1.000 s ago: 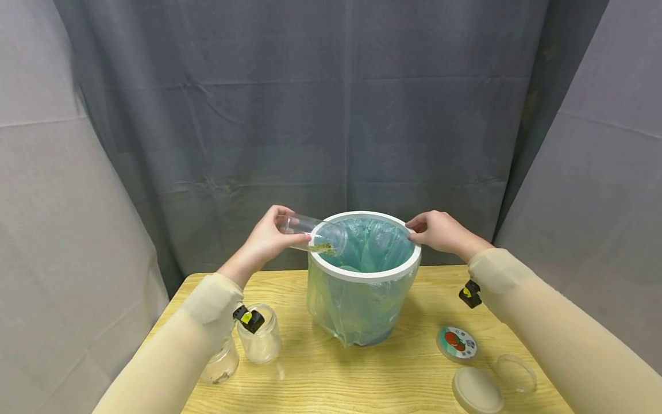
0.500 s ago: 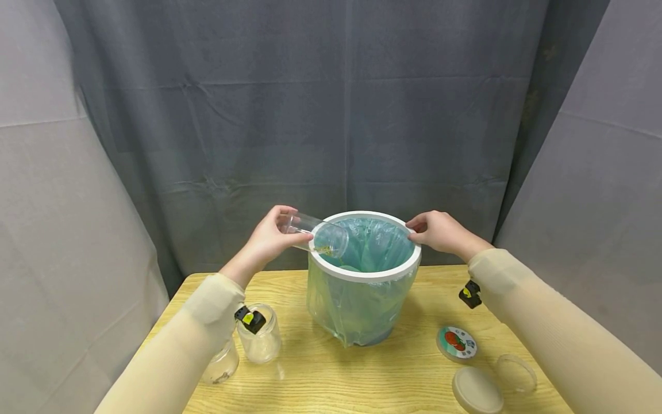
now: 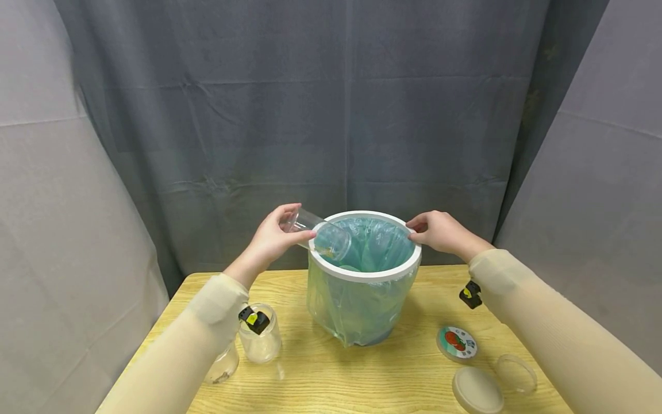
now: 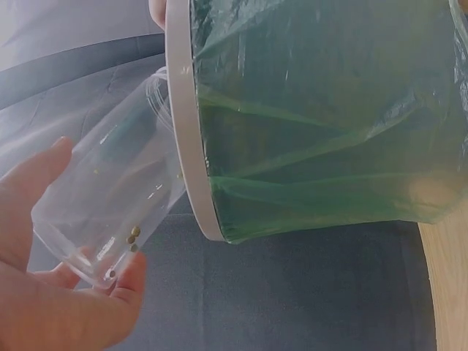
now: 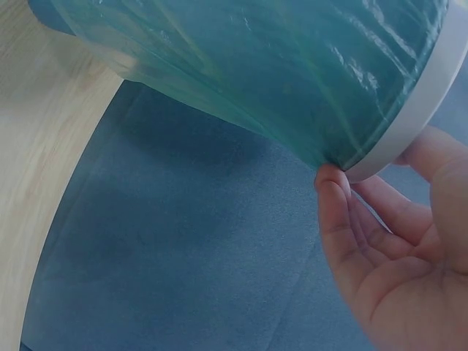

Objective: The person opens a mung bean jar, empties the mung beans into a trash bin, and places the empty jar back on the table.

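My left hand (image 3: 271,237) grips a clear plastic jar (image 3: 316,229) near its base, thumb on one side and fingers on the other. The jar is tilted with its mouth over the left rim of a trash bin (image 3: 362,277). In the left wrist view a few small greenish beans (image 4: 133,235) lie inside the jar near its base. A thin green bag (image 3: 357,310) lines the bin and hangs down its outside. At the opposite side, my right hand (image 3: 439,231) pinches the bin's white rim (image 5: 409,124) between thumb and fingers.
Two clear jars, one (image 3: 262,345) nearer the bin and another (image 3: 223,367) partly behind my left sleeve, stand on the wooden table (image 3: 336,379). To the right lie a tomato-printed lid (image 3: 457,344), a beige lid (image 3: 478,391) and a clear lid (image 3: 516,374). Grey curtains (image 3: 269,115) enclose the table.
The left hand has tipped the jar more steeply and shifted it slightly right, further over the bin. Fewer greenish beans show near its mouth. My right hand has stayed on the rim.
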Available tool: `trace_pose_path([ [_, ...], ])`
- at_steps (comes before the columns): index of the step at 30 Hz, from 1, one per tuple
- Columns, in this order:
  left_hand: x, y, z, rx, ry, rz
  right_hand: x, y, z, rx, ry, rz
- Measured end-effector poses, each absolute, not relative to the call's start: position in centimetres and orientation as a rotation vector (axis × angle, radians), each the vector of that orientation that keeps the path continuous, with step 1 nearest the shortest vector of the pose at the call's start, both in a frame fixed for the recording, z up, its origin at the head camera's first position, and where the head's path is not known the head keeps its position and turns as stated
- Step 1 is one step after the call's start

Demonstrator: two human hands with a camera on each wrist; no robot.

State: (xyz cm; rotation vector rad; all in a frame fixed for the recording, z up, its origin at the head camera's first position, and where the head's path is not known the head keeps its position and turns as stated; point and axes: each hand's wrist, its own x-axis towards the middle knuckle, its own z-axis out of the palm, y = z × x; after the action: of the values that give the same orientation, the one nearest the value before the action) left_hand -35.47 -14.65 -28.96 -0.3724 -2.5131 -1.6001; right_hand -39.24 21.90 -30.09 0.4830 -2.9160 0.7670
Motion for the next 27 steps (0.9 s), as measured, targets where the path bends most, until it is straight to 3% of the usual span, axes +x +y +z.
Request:
trace_pose_path([
  [27,-35.58,-13.65,-29.36,-0.365,-2.405,-1.723,-38.95,21.70,-30.06,0.465,-2.918,0.782],
])
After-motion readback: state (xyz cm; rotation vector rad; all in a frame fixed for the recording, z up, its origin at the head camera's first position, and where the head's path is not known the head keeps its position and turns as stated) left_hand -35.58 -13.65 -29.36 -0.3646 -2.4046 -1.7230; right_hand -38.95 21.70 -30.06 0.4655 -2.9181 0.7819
